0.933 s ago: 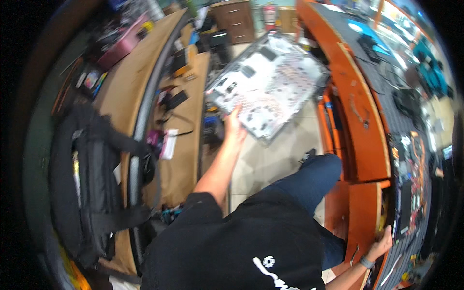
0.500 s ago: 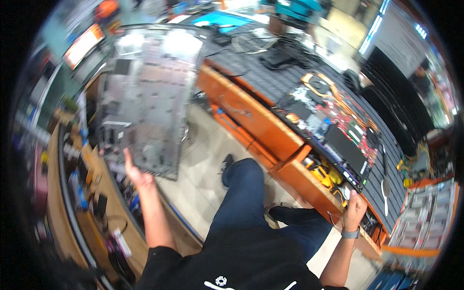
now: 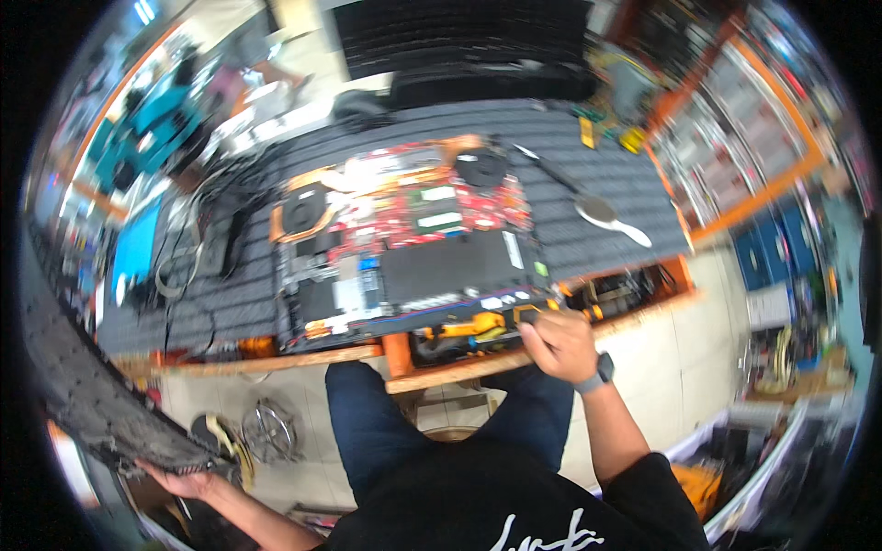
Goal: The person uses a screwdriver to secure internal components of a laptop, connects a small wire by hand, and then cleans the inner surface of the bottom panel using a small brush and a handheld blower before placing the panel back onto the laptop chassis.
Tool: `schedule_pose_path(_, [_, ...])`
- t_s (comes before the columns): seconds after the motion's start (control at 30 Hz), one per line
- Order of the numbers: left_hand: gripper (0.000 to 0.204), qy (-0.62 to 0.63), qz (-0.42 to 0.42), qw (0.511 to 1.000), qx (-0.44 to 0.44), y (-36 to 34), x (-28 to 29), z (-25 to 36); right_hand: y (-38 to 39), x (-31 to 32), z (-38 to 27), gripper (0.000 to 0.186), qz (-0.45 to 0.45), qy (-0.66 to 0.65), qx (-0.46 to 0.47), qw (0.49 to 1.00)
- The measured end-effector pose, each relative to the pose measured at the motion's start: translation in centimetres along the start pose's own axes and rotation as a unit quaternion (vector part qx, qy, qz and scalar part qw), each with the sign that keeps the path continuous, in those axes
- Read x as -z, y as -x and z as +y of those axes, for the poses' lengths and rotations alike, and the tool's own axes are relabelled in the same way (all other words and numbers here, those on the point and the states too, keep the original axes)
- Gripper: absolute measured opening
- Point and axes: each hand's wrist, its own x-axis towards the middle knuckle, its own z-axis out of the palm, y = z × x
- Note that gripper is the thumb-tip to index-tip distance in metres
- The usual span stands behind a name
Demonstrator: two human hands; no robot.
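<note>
Hanging onto a big dark panel (image 3: 101,376) by its lower edge, the person's left hand (image 3: 179,479) was way out to the left, off the tabletop (image 3: 588,253) and well apart from the laptop (image 3: 409,241). The panel stood at a slant, and I couldn't see all of it.

The laptop sat on the gray striped tabletop with its guts bare: red circuit board (image 3: 491,207), copper-colored pipes, a round black fan (image 3: 305,211) toward each far corner, and a wide black battery (image 3: 455,269) nearer the front. The right hand (image 3: 562,343) was curled up by the laptop's front right corner, over a pulled-out drawer (image 3: 459,372). Honestly couldn't tell if it had hold of anything or was just bunched up there. Gray watch (image 3: 604,367) on that wrist, btw.

The drawer had a bunch of yellow and black stuff in it. Right of the laptop lay a long black-and-silver tool (image 3: 597,211), and over on the left were some tangled black cables (image 3: 220,243) and a bright blue sheet (image 3: 138,243). A couple of yellow bits (image 3: 632,140) sat near the far right corner.
</note>
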Motion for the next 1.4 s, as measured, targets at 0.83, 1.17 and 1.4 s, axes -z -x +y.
schedule_pose_path(0.83, [0.059, -0.028, -0.155, 0.938, 0.309, 12.0, -26.0, -15.3, 44.9, -0.6, -9.6, 0.048, 0.211, 0.119, -0.587, 0.773])
schedule_pose_path(1.17, [0.066, -0.069, -0.223, 0.942, 0.241, 10.9, -25.1, -14.3, 64.3, 29.7, -3.1, 0.039, 0.427, 0.567, -0.615, 0.343])
schedule_pose_path(1.4, [0.056, -0.165, -0.078, 0.966, 0.183, 11.9, -23.3, -8.6, 71.3, 44.6, -2.1, 0.073, 0.324, 0.484, -0.794, 0.175])
